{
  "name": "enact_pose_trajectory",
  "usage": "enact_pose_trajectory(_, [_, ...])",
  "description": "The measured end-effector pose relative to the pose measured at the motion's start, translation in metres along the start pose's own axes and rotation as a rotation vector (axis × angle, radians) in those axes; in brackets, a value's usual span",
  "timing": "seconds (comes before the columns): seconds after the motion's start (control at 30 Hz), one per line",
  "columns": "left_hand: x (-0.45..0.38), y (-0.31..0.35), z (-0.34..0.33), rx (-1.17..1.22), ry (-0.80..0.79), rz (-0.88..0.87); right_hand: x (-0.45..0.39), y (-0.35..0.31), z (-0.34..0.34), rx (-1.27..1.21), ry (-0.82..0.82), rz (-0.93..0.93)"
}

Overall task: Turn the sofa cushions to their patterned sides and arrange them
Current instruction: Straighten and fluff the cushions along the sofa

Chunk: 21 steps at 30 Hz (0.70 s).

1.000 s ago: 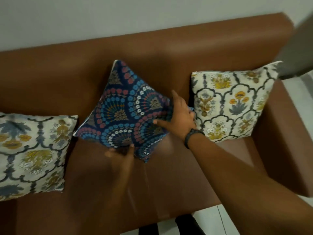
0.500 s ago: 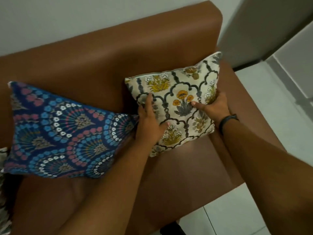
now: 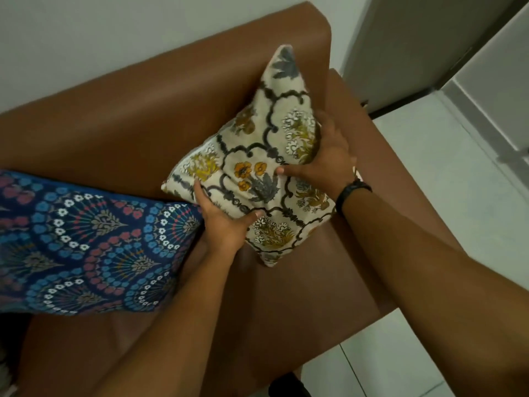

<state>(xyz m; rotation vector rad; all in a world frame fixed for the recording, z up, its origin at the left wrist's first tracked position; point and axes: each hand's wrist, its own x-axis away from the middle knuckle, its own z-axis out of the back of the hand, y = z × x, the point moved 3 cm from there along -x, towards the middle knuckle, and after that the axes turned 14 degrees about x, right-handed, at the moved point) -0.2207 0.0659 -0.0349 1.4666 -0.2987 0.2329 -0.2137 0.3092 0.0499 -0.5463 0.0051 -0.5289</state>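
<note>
Your two hands hold the cream cushion (image 3: 257, 179) at the right end of the sofa (image 3: 137, 116). It is turned on its point like a diamond, floral side toward you: one corner points up along the backrest near the sofa's right arm, the opposite corner points down at the seat, and you cannot tell whether that lower corner touches the leather. Its print shows yellow and orange flowers inside dark scalloped frames.

Your left hand (image 3: 226, 222) grips the cushion's lower-left edge, thumb pressed on the front face, the other fingers curled round the edge and mostly hidden behind the fabric. Your right hand (image 3: 323, 159) lies on the right side of the cushion, fingers spread along its upper-right edge and thumb stretched flat across the front toward the middle flowers. So both hands are closed on the cushion, one at each side. A dark band (image 3: 352, 190) sits on your right wrist.

The blue cushion (image 3: 86, 242) leans against the backrest to the left, pattern out, with scalloped fans of blue, red and white dots. Its right corner lies just beside your left hand and under the cream cushion's left corner; whether the two cushions touch is hidden by your hand.

Pale floor tiles (image 3: 458, 196) show to the right of the sofa.
</note>
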Motion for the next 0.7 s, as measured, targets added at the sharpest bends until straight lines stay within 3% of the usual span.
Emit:
enact_pose_trajectory(0.2, [0.01,0.003,-0.022,0.229,0.031,0.119,-0.02,-0.042,0.03,0.233,0.018,0.136])
enact_pose_trajectory(0.53, [-0.004,-0.017,-0.023,0.051,-0.035,0.147,-0.016,-0.01,0.004,0.227,-0.039,0.106])
enact_pose_trajectory(0.7, [0.0,0.012,-0.008,-0.137,-0.063,0.22,-0.007,-0.019,0.009,0.308,-0.059,0.057])
